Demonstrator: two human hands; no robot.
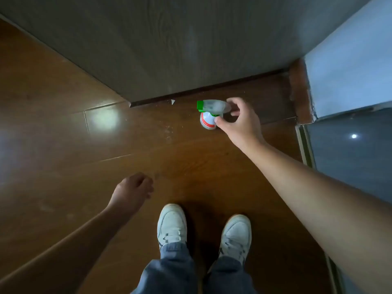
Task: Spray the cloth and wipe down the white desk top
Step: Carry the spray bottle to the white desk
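1. Head view: we look straight down at a brown wood floor (63,134); the bottle (209,115) stands upright on it near a grey panel (169,49), with our shoes (172,224) below; no cloth and no white desk top shows here.
2. Our right hand (239,122) reaches down to the bottle, fingers spread and curling round the spray head; the thumb touches the neck, but we cannot tell if the grip is closed yet; we judge it as just arriving.
3. Our left hand (132,189) hangs over the floor, loosely curled and holding nothing.
4. The step in hand, as we judge it, is picking up the bottle; to do it well we should close round the neck under the trigger, not the trigger itself, so nothing sprays on the floor; lift straight up so the base does not tip; keep the green nozzle pointing away from us.
5. Labels: the bottle is white with a red band and a green nozzle; any writing is too blurred to read; no brand can be made out.
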